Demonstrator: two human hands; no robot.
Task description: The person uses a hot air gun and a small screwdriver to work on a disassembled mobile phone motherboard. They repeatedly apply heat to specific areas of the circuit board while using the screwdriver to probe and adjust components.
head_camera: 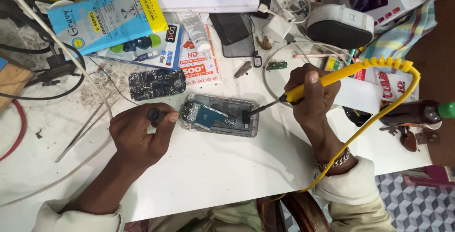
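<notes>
An opened phone body [221, 115] lies on the white table [213, 165], its circuit board and blue part exposed. My right hand [310, 94] grips a yellow soldering iron [322, 78]; its dark tip touches the right end of the phone. My left hand [142, 134] is closed around a small dark round tool [155, 115] at the phone's left edge. A cracked dark phone panel [157, 83] lies just above my left hand.
Phone accessory packages [109, 18], a black phone [234, 32], a white charger with cables [279, 23] and a white speaker [339, 25] crowd the far side. Tweezers [83, 132] and wires lie left. The iron's yellow cord [379, 113] loops right, near a dark bottle [414, 113].
</notes>
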